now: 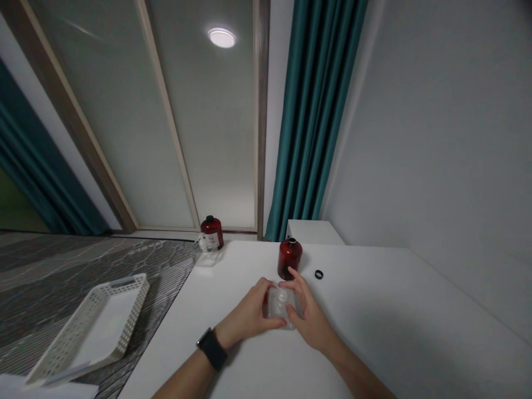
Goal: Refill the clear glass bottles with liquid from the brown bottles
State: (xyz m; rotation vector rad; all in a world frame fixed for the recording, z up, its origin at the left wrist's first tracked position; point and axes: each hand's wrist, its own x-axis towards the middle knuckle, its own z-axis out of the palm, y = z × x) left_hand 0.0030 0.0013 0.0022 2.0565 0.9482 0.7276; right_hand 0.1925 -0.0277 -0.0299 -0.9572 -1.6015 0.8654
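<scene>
My left hand (255, 310), with a black watch on its wrist, holds the left side of a small clear plastic tray (277, 317) on the white table. A whitish, translucent rounded piece sits in the tray, too unclear to name. My right hand (306, 316) curves around the tray's right side, fingers at its far edge and thumb over its near part. Just beyond the hands stands a dark red bottle (290, 259) with an open-looking neck. A small black ring (318, 274) lies to the bottle's right.
At the table's far left corner stands another dark red bottle (213, 233) with a black top and pale label. Another clear plastic tray (206, 259) with a small whitish object is beside it. A white perforated basket (139, 302) sits left of the white table (366, 332).
</scene>
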